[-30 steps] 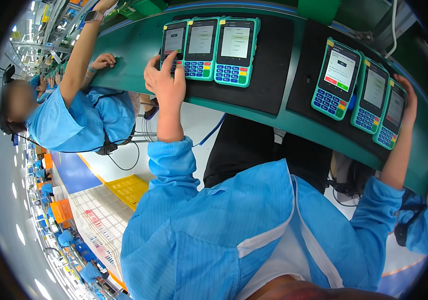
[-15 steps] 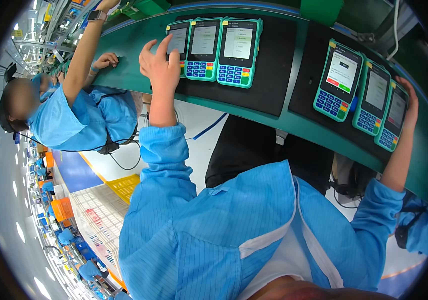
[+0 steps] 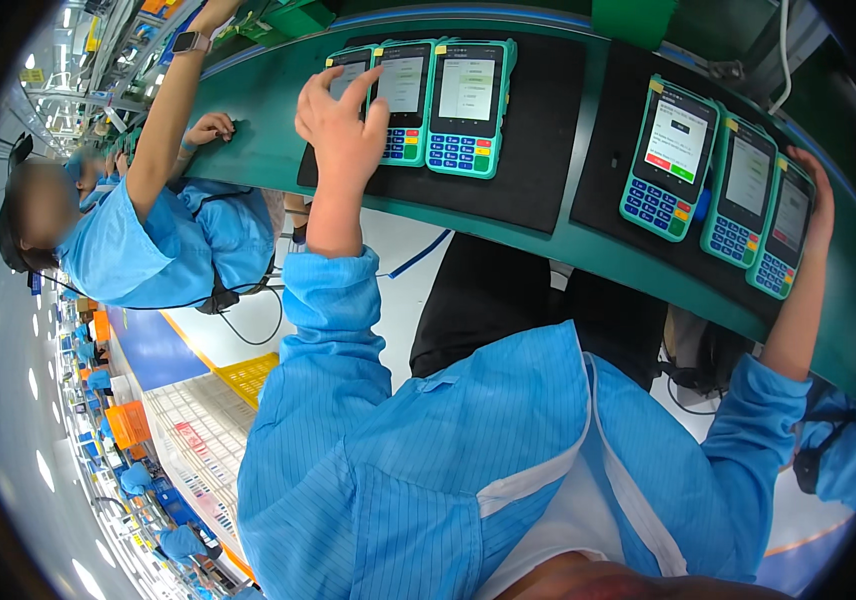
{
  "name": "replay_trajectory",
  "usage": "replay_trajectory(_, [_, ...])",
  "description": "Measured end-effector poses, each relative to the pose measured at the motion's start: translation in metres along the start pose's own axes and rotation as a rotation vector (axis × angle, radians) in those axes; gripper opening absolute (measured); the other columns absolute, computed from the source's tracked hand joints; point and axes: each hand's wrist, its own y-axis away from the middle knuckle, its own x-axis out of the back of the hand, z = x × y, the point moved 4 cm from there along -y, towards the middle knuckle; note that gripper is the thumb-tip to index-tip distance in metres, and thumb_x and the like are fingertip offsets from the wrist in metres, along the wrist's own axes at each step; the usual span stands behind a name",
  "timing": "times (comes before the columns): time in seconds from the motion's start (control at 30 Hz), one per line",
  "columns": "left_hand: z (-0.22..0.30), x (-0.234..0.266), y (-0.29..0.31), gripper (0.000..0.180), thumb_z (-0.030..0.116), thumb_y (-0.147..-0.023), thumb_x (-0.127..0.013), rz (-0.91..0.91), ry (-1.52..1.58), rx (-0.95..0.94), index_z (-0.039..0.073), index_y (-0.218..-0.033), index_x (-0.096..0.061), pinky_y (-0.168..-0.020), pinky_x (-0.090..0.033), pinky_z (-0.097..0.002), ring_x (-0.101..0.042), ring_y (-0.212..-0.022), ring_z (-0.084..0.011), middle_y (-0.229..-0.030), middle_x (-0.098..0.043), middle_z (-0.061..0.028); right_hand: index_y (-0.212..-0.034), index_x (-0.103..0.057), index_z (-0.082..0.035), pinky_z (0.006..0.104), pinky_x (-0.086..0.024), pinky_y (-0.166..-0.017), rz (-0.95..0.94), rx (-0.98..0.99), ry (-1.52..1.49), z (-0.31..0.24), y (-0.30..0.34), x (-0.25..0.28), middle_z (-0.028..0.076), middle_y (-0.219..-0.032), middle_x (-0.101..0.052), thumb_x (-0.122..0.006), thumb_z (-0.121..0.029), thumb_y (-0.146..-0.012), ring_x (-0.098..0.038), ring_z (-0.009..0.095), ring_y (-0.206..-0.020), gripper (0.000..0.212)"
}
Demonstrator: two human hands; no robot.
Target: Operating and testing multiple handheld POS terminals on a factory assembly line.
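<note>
My left hand [image 3: 341,130] is raised over the left group of payment terminals, fingers apart and holding nothing. Its fingertips hover near the screens of the leftmost terminal [image 3: 351,72] and the middle terminal [image 3: 402,88], partly hiding both. Beside them lies a third terminal [image 3: 467,98] with a lit menu screen. At the right, my right hand [image 3: 816,200] is wrapped along the outer edge of the rightmost terminal [image 3: 788,225]. Left of that one lie another terminal [image 3: 745,190] and one showing red and green screen buttons [image 3: 675,150]. All have teal cases and blue keypads.
Two black mats [image 3: 538,150] lie on the green workbench [image 3: 573,215]. Green bins [image 3: 633,20] and a white cable [image 3: 784,60] are at the back. A co-worker in blue [image 3: 163,240] sits at the left, one arm reaching over the bench.
My left hand has moved slightly right, from the leftmost terminal toward the middle one, now covering part of its keypad. My right hand stays by the rightmost terminal.
</note>
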Motion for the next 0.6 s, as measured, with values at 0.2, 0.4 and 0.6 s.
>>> replay_trajectory(0.2, [0.018,-0.009,0.0,0.034,0.023,-0.076,-0.062,-0.069,0.05,-0.024,0.027,-0.11,-0.07,-0.105,-0.022,-0.0499,-0.036,-0.127,-0.0347,-0.126,-0.048,-0.0119,-0.12,-0.058,0.002,0.0323,-0.039,-0.103,-0.002,-0.01,-0.015,-0.001,0.001,0.0,0.014,-0.126,-0.058,-0.043,-0.029,-0.098,-0.054,0.022,-0.117,0.041])
replay_trajectory(0.4, [0.038,-0.007,-0.004,0.034,0.023,-0.076,-0.061,-0.077,0.07,-0.069,0.025,-0.11,-0.07,-0.105,-0.021,-0.0521,-0.035,-0.127,-0.0365,-0.127,-0.048,-0.0127,-0.119,-0.059,0.001,0.0319,-0.042,-0.101,0.024,0.004,0.024,-0.003,0.003,-0.002,0.014,-0.125,-0.06,-0.044,-0.03,-0.098,-0.056,0.021,-0.113,0.04])
replay_trajectory(0.6, [0.078,-0.008,-0.002,0.034,0.025,-0.077,-0.063,-0.104,0.086,-0.221,0.025,-0.111,-0.069,-0.104,-0.022,-0.0544,-0.035,-0.127,-0.0375,-0.127,-0.048,-0.0143,-0.119,-0.059,0.001,0.032,-0.042,-0.101,-0.002,0.015,0.044,-0.004,0.002,-0.002,0.015,-0.125,-0.06,-0.044,-0.03,-0.097,-0.056,0.022,-0.114,0.041])
